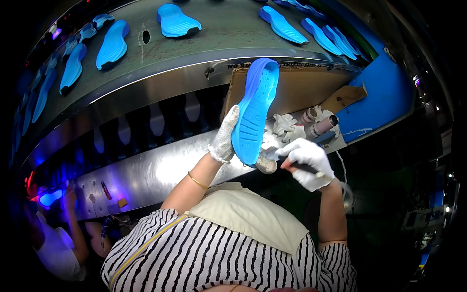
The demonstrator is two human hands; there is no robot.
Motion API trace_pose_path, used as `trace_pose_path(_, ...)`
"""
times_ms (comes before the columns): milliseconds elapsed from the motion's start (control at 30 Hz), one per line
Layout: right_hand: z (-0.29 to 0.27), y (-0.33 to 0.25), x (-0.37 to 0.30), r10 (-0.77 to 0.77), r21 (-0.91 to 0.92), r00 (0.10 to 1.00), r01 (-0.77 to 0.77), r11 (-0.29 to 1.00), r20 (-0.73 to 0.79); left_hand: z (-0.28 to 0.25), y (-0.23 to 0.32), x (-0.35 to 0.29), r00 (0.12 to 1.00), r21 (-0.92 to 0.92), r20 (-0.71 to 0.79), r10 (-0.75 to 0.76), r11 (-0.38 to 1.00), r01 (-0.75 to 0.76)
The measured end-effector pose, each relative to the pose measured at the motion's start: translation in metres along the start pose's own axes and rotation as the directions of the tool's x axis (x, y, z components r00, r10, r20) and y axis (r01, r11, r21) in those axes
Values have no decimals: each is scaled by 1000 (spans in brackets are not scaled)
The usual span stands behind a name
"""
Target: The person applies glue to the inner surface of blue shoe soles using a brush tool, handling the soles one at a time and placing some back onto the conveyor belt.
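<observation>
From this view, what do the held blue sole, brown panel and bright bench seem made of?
Blue sole: likely moulded foam or rubber, satin; ribs and small pits share its surface.
Brown panel: probably cardboard; dull tan face.
Bench: looks like metal, semi-gloss; streaky glare.

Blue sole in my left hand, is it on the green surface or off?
Off: your left hand holds the blue sole up, clear of the green surface and its near edge.
</observation>
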State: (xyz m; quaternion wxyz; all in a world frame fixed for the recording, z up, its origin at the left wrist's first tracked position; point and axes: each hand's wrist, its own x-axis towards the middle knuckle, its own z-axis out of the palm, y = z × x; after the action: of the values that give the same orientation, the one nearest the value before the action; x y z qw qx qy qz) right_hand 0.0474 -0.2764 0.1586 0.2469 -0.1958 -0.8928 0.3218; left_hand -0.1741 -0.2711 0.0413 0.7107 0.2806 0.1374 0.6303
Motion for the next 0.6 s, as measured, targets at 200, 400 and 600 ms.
trace_pose_path(200,9,9,23,-6,85,902,47,995,-432,36,12,-8,999,-180,-6,-38,983,37)
trace_pose_path(400,41,-1,9,-156,-102,975,140,985,-161,13,15,-2,991,-310,130,7,950,34)
trace_pose_path(600,22,9,1,237,739,965,-80,669,-111,24,11,-9,985,-371,162,-55,922,112)
